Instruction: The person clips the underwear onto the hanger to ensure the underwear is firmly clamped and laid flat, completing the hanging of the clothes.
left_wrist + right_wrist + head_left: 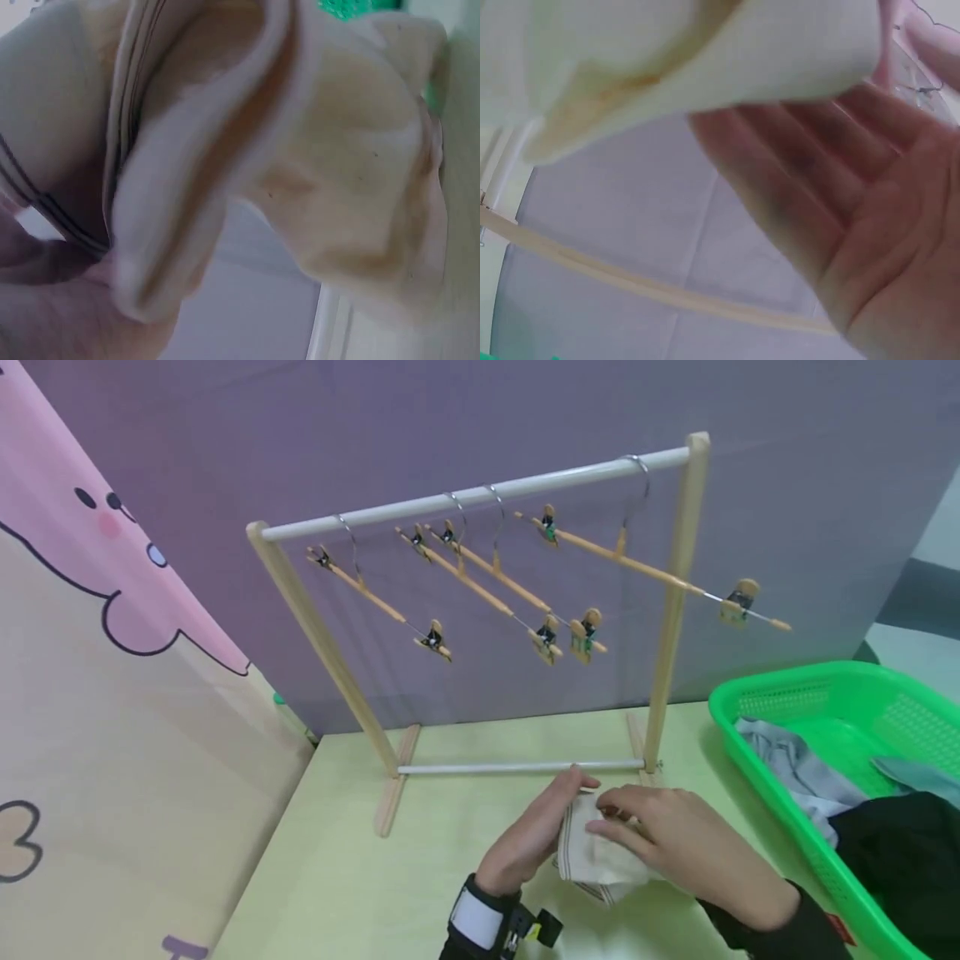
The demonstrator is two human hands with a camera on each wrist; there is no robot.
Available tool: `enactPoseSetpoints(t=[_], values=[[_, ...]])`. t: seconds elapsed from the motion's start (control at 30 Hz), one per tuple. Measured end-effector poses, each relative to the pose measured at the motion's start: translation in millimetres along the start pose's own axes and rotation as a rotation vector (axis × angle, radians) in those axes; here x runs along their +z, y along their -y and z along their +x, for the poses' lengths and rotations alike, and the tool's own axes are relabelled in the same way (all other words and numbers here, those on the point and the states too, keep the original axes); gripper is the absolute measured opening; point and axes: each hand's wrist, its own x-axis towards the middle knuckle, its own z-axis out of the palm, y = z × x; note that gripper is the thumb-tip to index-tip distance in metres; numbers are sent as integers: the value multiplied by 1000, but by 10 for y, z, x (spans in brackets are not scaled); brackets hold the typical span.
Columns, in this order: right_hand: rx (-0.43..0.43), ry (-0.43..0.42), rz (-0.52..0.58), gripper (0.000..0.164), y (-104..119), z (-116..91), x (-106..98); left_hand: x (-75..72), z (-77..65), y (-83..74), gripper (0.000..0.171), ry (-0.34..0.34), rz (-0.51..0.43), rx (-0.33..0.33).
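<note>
A cream cloth with dark stripes along its edge is bunched low over the table, front right of the rack. My left hand holds its left edge, and part of that hand is behind the fabric. In the left wrist view, loose folds of the cloth hang beyond the hand at lower left. From the other side, my right hand touches the cloth, thumb and forefinger apart. The right wrist view shows the right hand with nearly straight fingers, their tips hidden by the cloth.
Behind the hands stands a wooden rack with a white rail. Several clip hangers hang from it, including a right one that reaches past the post. A green basket with grey and black clothes is on the right.
</note>
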Motion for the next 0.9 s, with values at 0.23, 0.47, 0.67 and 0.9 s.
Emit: enactPoseSetpoints(t=[0.23, 0.47, 0.67, 0.9], values=[[-36, 53, -20, 58, 25, -27, 18, 37, 19, -28, 63, -18, -31, -26], [-54, 96, -15, 69, 24, -59, 22, 39, 9, -30, 58, -4, -70, -4], [-102, 83, -37, 38, 35, -17, 32, 18, -3, -80, 53, -6, -84, 6], [-155, 41, -56, 54, 64, -40, 18, 14, -3, -60, 58, 48, -203, 38]])
